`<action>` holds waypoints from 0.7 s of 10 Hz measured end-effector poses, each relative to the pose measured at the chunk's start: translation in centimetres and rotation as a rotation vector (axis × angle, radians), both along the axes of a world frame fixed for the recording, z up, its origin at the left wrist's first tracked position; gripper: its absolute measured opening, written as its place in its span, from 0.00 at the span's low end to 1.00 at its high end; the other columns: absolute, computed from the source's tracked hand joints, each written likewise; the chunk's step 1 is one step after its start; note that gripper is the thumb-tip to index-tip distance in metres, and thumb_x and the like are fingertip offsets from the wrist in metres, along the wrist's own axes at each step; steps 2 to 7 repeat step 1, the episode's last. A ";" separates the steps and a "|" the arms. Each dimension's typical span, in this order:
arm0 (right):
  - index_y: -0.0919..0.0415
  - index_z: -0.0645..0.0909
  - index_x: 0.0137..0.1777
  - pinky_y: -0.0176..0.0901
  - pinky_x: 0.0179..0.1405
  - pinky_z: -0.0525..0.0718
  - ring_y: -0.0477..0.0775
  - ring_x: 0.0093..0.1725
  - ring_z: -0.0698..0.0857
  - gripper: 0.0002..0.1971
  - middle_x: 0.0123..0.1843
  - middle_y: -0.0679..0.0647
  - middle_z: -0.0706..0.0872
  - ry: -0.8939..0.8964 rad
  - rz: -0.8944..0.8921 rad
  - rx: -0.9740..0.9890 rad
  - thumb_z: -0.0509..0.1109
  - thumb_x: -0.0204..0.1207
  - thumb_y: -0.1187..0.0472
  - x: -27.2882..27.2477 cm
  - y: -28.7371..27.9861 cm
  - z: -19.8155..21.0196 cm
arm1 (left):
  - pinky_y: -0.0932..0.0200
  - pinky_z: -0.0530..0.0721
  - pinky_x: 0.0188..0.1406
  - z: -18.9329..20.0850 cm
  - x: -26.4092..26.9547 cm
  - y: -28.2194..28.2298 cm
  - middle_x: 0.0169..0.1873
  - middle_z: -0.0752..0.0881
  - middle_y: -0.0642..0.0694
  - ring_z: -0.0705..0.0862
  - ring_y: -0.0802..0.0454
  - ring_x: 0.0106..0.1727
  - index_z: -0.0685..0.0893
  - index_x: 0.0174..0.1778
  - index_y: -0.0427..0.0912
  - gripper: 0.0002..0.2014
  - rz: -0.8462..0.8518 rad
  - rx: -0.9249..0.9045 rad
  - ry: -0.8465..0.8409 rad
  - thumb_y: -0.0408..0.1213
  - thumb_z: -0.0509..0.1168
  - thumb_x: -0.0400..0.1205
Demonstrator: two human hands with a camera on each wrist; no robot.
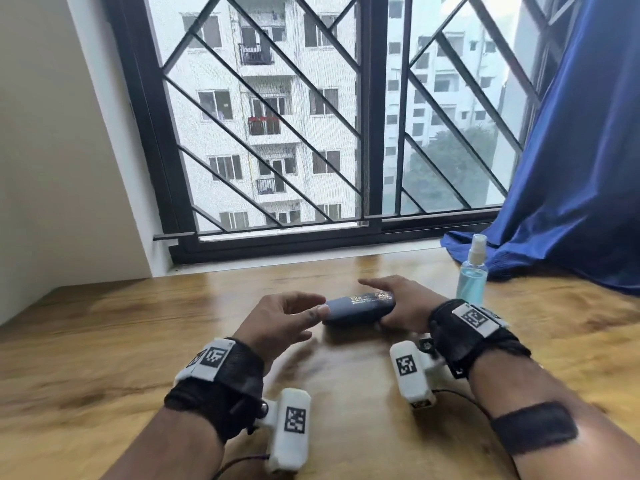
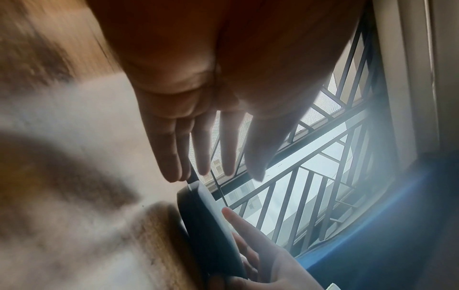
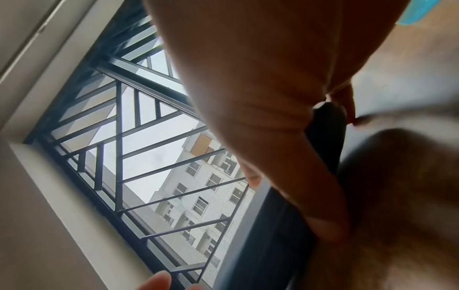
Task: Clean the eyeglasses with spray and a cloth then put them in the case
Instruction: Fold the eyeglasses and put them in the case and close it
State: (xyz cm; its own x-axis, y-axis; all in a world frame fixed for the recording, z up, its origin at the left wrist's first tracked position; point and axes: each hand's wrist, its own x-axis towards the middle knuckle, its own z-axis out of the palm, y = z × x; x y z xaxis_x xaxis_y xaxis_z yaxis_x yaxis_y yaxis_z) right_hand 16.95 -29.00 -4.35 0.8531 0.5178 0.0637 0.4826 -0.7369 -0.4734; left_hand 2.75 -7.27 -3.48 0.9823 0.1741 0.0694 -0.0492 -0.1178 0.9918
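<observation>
- Two hands at the case (image 1: 360, 308), which lies shut on the wood table (image 1: 104, 341), mid-front of the window.
- R hand (image 1: 398, 303) grips case's right end, thumb front, fingers over the top.
- L hand (image 1: 280, 323) fingers loose & straight, holding nothing; thumb tip at case's left end.
- Spray bottle (image 1: 472, 271) upright just behind R wrist, by blue curtain (image 1: 571, 168).
- Glasses, cloth: can't tell where.
</observation>
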 end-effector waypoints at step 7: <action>0.32 0.64 0.84 0.52 0.83 0.68 0.61 0.84 0.66 0.53 0.85 0.55 0.68 -0.037 -0.001 0.003 0.84 0.56 0.42 -1.5 0.0 0.3 | 0.46 0.89 0.58 0.2 -0.4 -0.2 0.51 0.93 0.47 0.89 0.53 0.52 0.91 0.57 0.42 0.11 0.070 -0.017 -0.050 0.36 0.75 0.79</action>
